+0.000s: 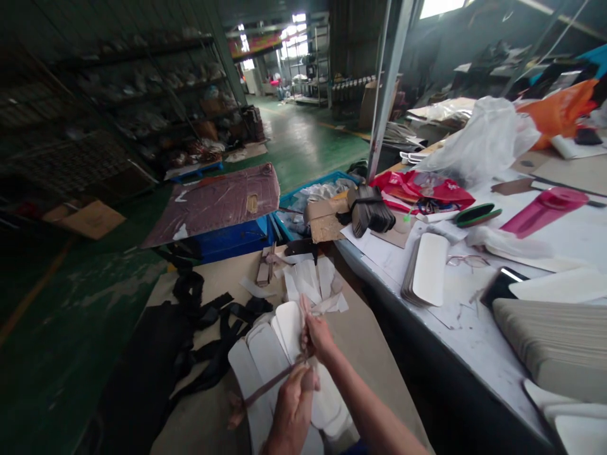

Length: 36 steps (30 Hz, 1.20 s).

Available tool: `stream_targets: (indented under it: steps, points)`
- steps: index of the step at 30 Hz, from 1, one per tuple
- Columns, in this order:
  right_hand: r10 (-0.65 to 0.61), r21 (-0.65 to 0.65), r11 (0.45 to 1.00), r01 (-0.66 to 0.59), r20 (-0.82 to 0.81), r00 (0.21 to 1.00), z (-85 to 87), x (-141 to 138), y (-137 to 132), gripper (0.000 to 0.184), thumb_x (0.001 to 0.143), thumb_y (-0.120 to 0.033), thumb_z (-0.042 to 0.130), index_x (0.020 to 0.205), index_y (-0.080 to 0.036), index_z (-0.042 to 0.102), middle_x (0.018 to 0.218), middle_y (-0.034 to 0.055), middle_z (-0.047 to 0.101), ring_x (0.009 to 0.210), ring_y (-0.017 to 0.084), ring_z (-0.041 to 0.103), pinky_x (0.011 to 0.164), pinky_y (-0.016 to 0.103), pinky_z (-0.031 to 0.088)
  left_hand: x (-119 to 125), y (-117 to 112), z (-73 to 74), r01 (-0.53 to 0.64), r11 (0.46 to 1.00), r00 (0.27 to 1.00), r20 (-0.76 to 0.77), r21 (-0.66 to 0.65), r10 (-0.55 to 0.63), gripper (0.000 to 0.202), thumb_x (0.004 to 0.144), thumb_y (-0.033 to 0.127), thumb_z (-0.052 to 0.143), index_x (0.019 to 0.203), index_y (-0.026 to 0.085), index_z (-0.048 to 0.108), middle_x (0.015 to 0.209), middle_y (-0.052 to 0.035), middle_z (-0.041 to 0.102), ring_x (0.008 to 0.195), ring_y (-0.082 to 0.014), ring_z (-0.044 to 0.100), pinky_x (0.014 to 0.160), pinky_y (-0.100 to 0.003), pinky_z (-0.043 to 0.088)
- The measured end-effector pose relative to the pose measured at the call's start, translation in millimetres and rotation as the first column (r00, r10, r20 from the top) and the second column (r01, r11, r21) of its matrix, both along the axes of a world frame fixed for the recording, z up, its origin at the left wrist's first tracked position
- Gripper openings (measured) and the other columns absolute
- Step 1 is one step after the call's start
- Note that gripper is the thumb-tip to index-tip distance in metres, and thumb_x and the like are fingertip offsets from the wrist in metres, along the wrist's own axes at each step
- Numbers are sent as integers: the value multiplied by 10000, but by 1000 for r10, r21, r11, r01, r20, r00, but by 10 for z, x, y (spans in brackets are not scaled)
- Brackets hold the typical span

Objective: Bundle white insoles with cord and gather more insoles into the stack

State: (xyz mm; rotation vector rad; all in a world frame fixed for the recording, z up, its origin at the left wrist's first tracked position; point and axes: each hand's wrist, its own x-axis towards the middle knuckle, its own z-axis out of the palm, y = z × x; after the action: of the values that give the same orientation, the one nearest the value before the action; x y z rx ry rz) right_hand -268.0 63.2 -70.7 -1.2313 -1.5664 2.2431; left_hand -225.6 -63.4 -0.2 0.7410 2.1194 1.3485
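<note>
Low in the head view, both hands work over a fan of white insole-shaped pieces [265, 354] lying on a brown board [365, 354]. My left hand [291, 411] is closed, pinching a thin brown strip [265, 384] that runs down-left from it. Just above and to the right, my right hand [318, 335] is closed on the strip's upper end, with a pale tip poking out above its fingers. The strip is pulled taut between the two hands, across the white pieces.
Black straps [208, 316] pile up on the left. More white cut pieces [310, 278] lie ahead. Behind are a blue crate [237, 239] and a cardboard sheet [218, 202]. The table [455, 322] on the right carries an insole stack [427, 268], glasses [467, 260], a pink bottle [545, 208] and plastic bags [488, 139].
</note>
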Motion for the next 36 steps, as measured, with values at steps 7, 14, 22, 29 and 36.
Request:
stream_targets:
  steps: [7,14,22,29,36]
  points:
    - [267,296,919,-259,12,964,297,312,310,182,704,-311,587,577,-187,545,540,-16,540,542,127,503,515,221,352,-474,79,245,-13,995,973,-230,-98,-10,399,883,434,366,821,174,663,793,-86,564,788,-218,543,757,-347,410]
    - [461,412,830,-376,-127,878,461,507,33,144,687,-280,521,741,-178,607,732,32,647,728,191,579,698,283,439,-577,244,295,-103,993,989,-115,-66,95,346,796,397,468,602,163,634,649,-70,596,649,-195,550,643,-308,408]
    - [396,435,847,-307,-128,909,367,502,-3,329,777,-484,359,702,-196,499,652,40,555,656,188,537,657,307,445,-584,268,23,-326,936,914,298,130,277,532,770,569,447,1061,135,547,923,-92,616,825,-191,600,656,-264,474]
    - [502,453,781,-430,-45,863,481,655,11,344,731,-505,468,588,-199,532,590,45,570,575,181,528,603,292,402,-501,416,-158,-227,949,802,595,218,55,498,644,573,647,769,93,602,513,24,464,391,-63,364,376,-186,267]
    - [306,339,906,-253,-113,945,526,657,1,373,780,-540,443,662,-203,550,646,39,565,677,184,531,698,294,401,-646,494,-305,-599,791,721,516,128,462,537,773,726,323,771,194,395,536,72,351,423,-91,412,408,-204,352]
